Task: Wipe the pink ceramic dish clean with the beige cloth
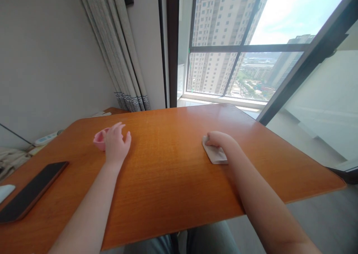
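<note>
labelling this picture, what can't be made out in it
All in the head view:
Pink bowl: right side hidden by the left hand; contact unclear.
Cloth: partly covered by the right hand, so the grip is unclear.
White object: cut off by the left edge.
Ground outside the window: too small for detail.

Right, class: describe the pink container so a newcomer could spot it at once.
On the orange-brown wooden table, go to the left hand. Partly hidden behind it sits the pink container. Its colour sets it apart from the flat black slab nearby.
</note>
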A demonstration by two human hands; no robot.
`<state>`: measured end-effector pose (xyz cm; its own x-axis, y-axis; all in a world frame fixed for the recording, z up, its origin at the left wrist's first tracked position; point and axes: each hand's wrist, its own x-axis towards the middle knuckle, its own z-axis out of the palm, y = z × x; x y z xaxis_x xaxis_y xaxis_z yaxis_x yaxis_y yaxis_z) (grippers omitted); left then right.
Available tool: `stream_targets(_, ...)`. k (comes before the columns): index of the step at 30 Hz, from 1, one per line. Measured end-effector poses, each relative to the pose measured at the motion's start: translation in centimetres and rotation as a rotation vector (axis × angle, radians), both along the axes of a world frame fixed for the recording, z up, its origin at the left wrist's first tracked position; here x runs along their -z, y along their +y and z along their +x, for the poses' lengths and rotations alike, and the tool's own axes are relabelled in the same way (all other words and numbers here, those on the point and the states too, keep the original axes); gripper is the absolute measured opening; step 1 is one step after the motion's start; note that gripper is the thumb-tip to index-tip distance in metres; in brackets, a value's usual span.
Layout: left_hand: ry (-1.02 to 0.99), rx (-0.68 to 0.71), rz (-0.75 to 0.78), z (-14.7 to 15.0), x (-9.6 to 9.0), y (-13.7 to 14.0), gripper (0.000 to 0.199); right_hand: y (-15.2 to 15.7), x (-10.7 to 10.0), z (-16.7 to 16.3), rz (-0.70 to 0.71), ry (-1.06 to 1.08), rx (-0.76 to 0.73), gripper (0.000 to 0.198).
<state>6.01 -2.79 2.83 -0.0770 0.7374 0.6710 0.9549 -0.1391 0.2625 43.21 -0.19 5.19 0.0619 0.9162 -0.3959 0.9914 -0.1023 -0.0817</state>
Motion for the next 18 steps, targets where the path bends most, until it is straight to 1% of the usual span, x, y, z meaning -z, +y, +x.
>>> stream_targets(1, 0.02, 0.157, -0.009, 1.8, -0.2, -0.5, 0.032, -0.1, 0.4, -1.4, 0.046, 0.027, -0.022, 0.03)
stream_targets(2, 0.042, 0.338, -0.071, 3.8, -0.4, -1.1, 0.03, -0.2, 0.9, -2.9, 0.158, 0.083, -0.056, 0.031)
stream_targets(4, 0.125, 0.686, -0.278, 7.7, -0.5, -2.6, 0.031, -0.6, 1.7, -5.7, 0.38, 0.319, -0.076, 0.038)
stream_targets(5, 0.171, 0.81, -0.376, 9.4, -0.4, -3.4, 0.034, -0.8, 2.1, -6.8, 0.463, 0.444, -0.096, 0.041)
stream_targets(6, 0.201, 0.886, -0.449, 10.8, -0.2, -4.2, 0.038, -1.0, 2.3, -7.6, 0.527, 0.534, -0.116, 0.041)
stream_targets(7, 0.232, 0.922, -0.523, 11.8, 0.1, -4.8, 0.045, -1.1, 2.5, -8.0, 0.58, 0.59, -0.126, 0.041)
stream_targets(8, 0.258, 0.92, -0.6, 12.3, 0.4, -5.3, 0.051, -1.2, 2.7, -8.2, 0.621, 0.613, -0.134, 0.04)
stream_targets(10, 0.298, 0.86, -0.734, 12.1, 1.0, -6.0, 0.057, -0.9, 3.1, -7.8, 0.667, 0.596, -0.133, 0.037)
stream_targets(13, 0.292, 0.737, -0.861, 9.4, 1.5, -6.5, 0.055, 0.0, 4.2, -6.7, 0.654, 0.574, -0.124, 0.033)
stream_targets(15, 0.241, 0.636, -0.88, 6.5, 1.6, -6.9, 0.055, 0.6, 5.1, -6.2, 0.632, 0.584, -0.137, 0.03)
stream_targets(17, 0.18, 0.532, -0.832, 3.3, 1.8, -7.3, 0.052, 1.2, 6.0, -6.3, 0.631, 0.584, -0.181, 0.027)
stream_targets(18, 0.137, 0.472, -0.785, 1.6, 2.0, -7.6, 0.05, 1.4, 6.4, -6.5, 0.64, 0.574, -0.205, 0.026)
